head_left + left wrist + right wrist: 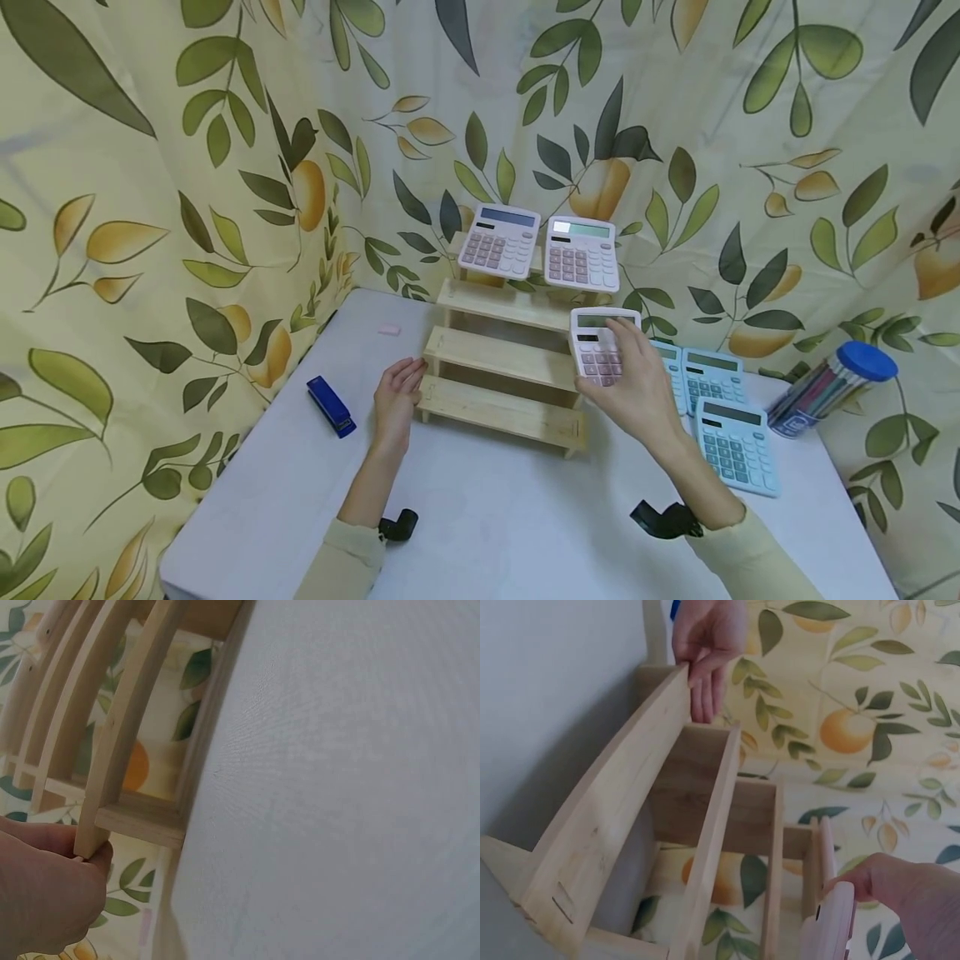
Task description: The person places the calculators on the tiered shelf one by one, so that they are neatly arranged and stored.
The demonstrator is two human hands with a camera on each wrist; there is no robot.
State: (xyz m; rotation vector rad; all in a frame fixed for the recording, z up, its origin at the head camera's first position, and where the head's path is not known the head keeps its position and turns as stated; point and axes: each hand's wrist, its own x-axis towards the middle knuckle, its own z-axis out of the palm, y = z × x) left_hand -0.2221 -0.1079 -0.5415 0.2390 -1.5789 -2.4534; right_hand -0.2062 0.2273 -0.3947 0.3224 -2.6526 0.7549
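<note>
A stepped wooden shelf point(501, 360) stands at mid table, with two pink calculators point(500, 240) point(582, 252) leaning on its top step. My right hand point(626, 350) grips a third pink calculator point(597, 348) at the right end of a middle step; its edge point(832, 922) shows in the right wrist view beside my right hand point(900, 896). My left hand point(408, 379) rests with fairly straight fingers against the left end of the lower steps. The left wrist view shows my left hand point(45, 892) touching a plank end point(94, 832). The right wrist view shows my left hand point(705, 652) at the far end of the shelf point(622, 825).
Several light blue calculators point(737, 446) lie on the table right of the shelf. A clear tub of pencils with a blue lid point(828, 390) lies at the far right. A blue stapler point(331, 406) and a small pink eraser point(388, 331) sit to the left. Leaf-print curtain surrounds the table point(495, 517).
</note>
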